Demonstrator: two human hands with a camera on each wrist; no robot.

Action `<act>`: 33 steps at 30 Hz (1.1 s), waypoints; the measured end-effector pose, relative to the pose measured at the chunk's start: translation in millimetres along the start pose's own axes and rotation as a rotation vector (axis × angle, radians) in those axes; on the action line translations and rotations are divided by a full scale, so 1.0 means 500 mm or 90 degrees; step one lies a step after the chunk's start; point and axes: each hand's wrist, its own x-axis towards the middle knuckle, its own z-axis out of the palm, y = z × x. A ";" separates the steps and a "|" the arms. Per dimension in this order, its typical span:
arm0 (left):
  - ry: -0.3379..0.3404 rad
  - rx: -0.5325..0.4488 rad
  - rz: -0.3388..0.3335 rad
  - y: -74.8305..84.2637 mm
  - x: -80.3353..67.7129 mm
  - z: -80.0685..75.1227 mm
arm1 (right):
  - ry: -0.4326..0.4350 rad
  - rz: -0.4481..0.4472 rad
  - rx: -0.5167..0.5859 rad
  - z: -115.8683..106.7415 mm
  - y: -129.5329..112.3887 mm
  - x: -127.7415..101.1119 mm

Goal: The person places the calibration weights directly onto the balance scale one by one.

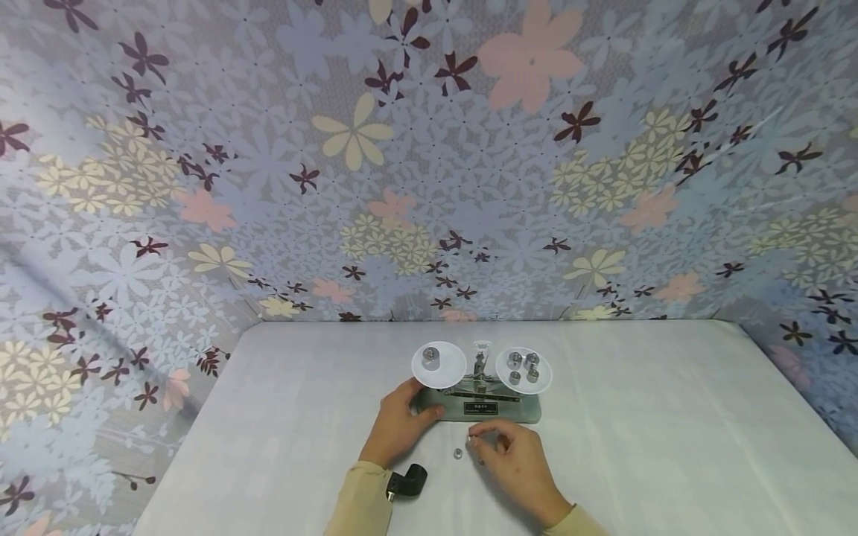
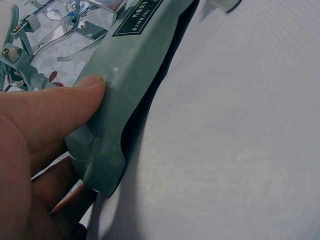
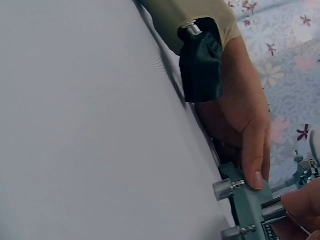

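A green balance scale [image 1: 445, 407] stands on the table, a white pan on each side. One larger metal weight [image 1: 431, 359] sits on the left pan [image 1: 450, 372]; several smaller weights [image 1: 515, 360] stand on the right pan [image 1: 544, 374]. My left hand [image 1: 400, 424] grips the left end of the base, its thumb [image 2: 90, 90] on the front slope and its fingers around the end. In front of the base, my right hand [image 1: 518, 465] pinches a small metal weight [image 3: 273, 210] between thumb and finger. Two loose weights, one a small cylinder [image 3: 223, 190], stand on the table beside it.
White cloth covers the table [image 1: 670, 432]. Flower-patterned fabric [image 1: 429, 186] rises behind it and at both sides. A black wrist camera [image 1: 410, 481] is strapped over the left sleeve [image 1: 362, 500].
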 end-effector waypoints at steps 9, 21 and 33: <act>0.002 0.010 0.002 0.001 -0.001 0.000 | 0.012 -0.027 0.019 -0.010 -0.011 0.001; 0.007 0.015 0.013 -0.002 -0.001 -0.001 | 0.019 -0.064 0.032 -0.015 -0.021 0.001; 0.005 0.009 0.014 -0.001 -0.001 0.001 | 0.037 -0.127 0.041 -0.028 -0.039 0.001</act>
